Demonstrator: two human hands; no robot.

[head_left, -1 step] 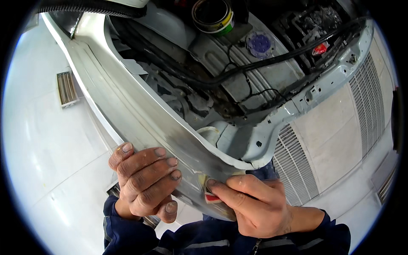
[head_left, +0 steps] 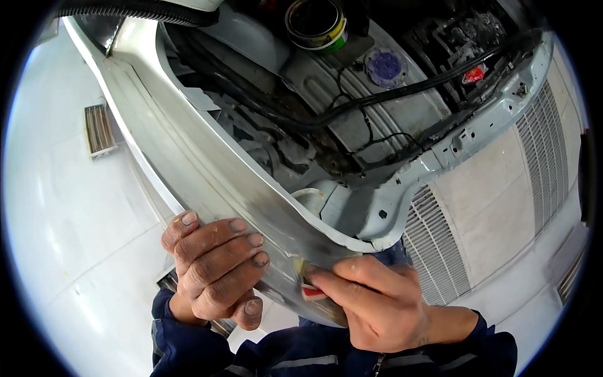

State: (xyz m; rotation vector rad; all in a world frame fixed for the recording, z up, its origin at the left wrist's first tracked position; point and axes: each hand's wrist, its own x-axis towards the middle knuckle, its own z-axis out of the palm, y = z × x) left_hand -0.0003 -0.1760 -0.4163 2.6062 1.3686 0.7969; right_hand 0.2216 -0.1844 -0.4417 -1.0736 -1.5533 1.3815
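A long silver-white car fender (head_left: 147,103) runs diagonally toward me. Its near end has a dull grey, sanded-looking patch (head_left: 282,235). My left hand (head_left: 217,270) rests on the fender's outer edge, fingers lightly bent over the surface and thumb apart below; it holds nothing visible. Farther right, my right hand (head_left: 383,305) is closed, its extended finger pressing a small pad with a red and white edge (head_left: 311,291) against the rounded near end. Part of the pad is hidden under the fingers, so its exact kind cannot be made out.
Beyond the fender lies an open vehicle bay with a black hose (head_left: 301,122), an open tin with a yellow and green band (head_left: 330,43) and a round purple disc (head_left: 385,67). A metal cross rail (head_left: 461,141) bounds it at right. Floor grates (head_left: 433,242) lie below.
The finger of my right hand has shifted very slightly on the pad. My left hand and the fender look the same.
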